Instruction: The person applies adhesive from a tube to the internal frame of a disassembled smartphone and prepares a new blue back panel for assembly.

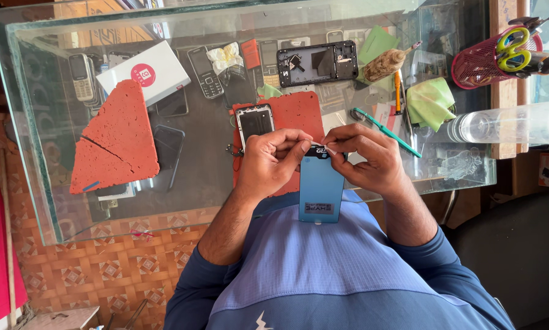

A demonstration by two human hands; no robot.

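Right now I am looking down at a red mesh cup [477,68] standing at the far right of the glass table [42,201]; it is holding scissors [511,47] with yellow-green handles and dark tools. Beside it a clear plastic bottle [506,124] is lying on its side.

My left hand [273,160] and right hand [365,156] are meeting over the top edge of a flat blue screen panel [321,189], which is standing upright against my chest at the table's near edge. Both hands are pinching: the left fingers are gripping the panel's top, the right fingertips are grasping a small white tab [330,148] there. A small dark rectangular label is sitting low on the panel.

Rough, pitted red foam is lying in two places: a cracked triangular slab [115,137] at left, and a mat [299,113] under my hands with a phone frame [255,121] on it. An opened black phone [317,63] is resting beyond it. A white box [145,73] with a round pink sticker is lying on the far left. A green toothbrush [387,131], a crumpled green cloth [430,101] and a bristly brush [387,63] are lying on the right. Old keypad phones [82,76] are showing under the glass.
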